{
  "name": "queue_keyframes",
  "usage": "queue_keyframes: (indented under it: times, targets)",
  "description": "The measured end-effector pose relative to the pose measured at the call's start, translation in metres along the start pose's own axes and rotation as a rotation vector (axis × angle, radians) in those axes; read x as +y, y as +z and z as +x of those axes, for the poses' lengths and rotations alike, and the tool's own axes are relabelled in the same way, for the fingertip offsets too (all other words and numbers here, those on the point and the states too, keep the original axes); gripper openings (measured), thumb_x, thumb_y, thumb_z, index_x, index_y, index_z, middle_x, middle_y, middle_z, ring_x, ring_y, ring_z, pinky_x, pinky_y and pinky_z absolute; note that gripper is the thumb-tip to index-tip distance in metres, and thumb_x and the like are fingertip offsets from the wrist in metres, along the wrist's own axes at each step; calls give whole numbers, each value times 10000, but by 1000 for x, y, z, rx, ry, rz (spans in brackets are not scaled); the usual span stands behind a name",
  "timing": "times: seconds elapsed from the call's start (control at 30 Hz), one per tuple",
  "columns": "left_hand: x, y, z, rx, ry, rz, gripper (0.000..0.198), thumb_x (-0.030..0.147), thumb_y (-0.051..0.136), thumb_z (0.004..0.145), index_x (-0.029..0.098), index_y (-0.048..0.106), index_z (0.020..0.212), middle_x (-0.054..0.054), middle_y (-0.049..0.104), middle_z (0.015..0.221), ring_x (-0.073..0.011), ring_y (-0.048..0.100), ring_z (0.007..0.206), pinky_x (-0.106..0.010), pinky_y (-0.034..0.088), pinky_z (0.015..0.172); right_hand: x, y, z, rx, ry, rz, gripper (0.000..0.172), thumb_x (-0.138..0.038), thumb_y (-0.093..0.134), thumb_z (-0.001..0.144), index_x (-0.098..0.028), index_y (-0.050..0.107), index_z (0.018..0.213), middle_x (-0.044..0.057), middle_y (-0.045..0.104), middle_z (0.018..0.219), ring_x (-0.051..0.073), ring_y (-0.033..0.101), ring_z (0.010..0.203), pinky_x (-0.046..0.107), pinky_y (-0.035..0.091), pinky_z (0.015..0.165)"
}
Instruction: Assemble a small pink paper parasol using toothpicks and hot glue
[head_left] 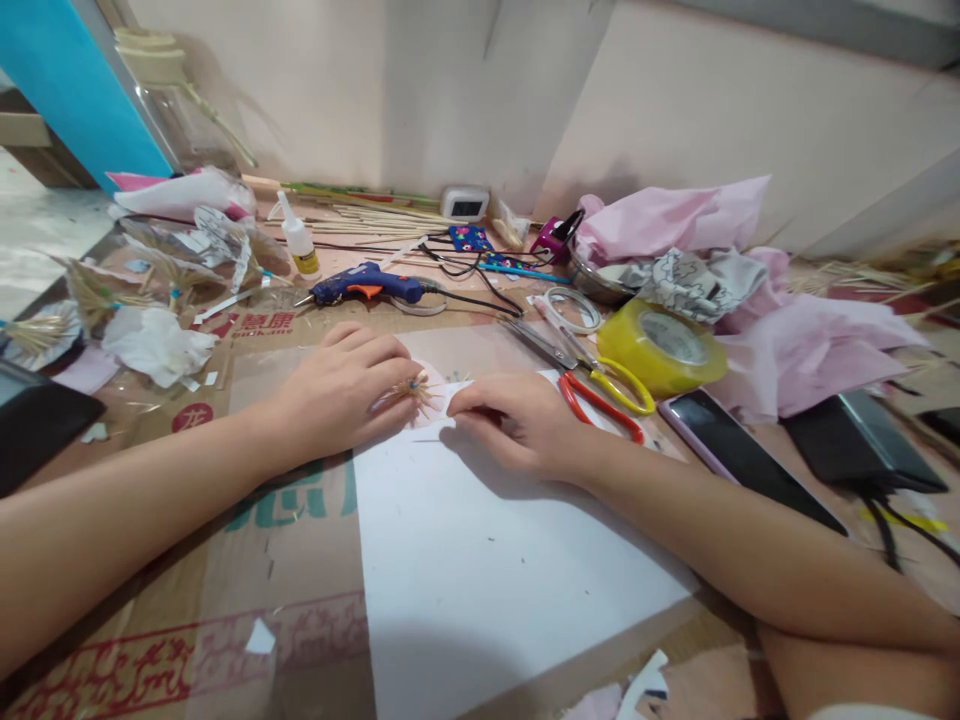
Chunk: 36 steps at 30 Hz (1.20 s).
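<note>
My left hand is closed around a small bundle of thin sticks. The splayed tan ends stick out past its fingertips, with a bit of blue at the middle. Just to the right, my right hand has thumb and forefinger brought together in a pinch. Whatever may be between those fingertips is too small to make out. Both hands are over the top edge of a white sheet of paper, which carries a few dark specks. A thin dark line lies on the paper below the fingertips.
Behind the hands lie a blue glue gun and a glue bottle. Scissors, a yellow tape roll, a phone and pink paper are at right. Paper-trimmed stick bundles sit at left on cardboard.
</note>
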<state>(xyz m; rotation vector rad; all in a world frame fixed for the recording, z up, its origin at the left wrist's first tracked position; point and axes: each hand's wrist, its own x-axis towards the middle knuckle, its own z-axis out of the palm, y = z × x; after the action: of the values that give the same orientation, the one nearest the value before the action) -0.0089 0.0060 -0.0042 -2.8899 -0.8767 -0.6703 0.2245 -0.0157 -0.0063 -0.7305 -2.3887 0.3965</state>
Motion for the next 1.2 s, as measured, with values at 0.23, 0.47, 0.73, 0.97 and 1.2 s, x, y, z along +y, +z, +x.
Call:
queue_keyframes:
  times: [0.23,0.47,0.73,0.97,1.2]
  targets:
    - [0,-3,-1,82,45,34,331,356,438,944,139,595,1140,-94,651,1044,-234,580,939,-383,379,861,4,-1,1,285,176,115,90,-159,525,852,-179,599,806,-19,617,616,73,498,474,183,367,432]
    - [5,-13,-7,350,72,128,299,454,508,925,215,620,1064,-57,629,947,-198,556,884,-349,402,827,-2,2,0,284,25,-8,98,-155,546,858,-161,644,849,26,700,718,70,539,499,178,406,458]
    - [12,-15,-6,367,110,233,220,453,617,867,295,658,1015,-20,638,846,-177,537,812,-331,393,755,-7,5,-2,268,-70,-36,109,-138,547,866,-138,649,906,43,711,708,82,580,522,176,445,497]
    - [15,-17,-4,362,157,214,41,272,629,879,261,652,911,-1,656,807,-155,521,772,-316,383,728,-6,7,-1,260,-97,-32,119,-133,537,870,-143,649,910,37,706,692,87,574,522,181,438,502]
    - [11,-14,-5,374,77,110,62,203,554,907,219,596,865,-24,630,824,-167,526,788,-341,395,735,-4,6,0,241,-25,-20,139,-130,512,869,-160,638,920,36,719,769,86,572,543,194,439,524]
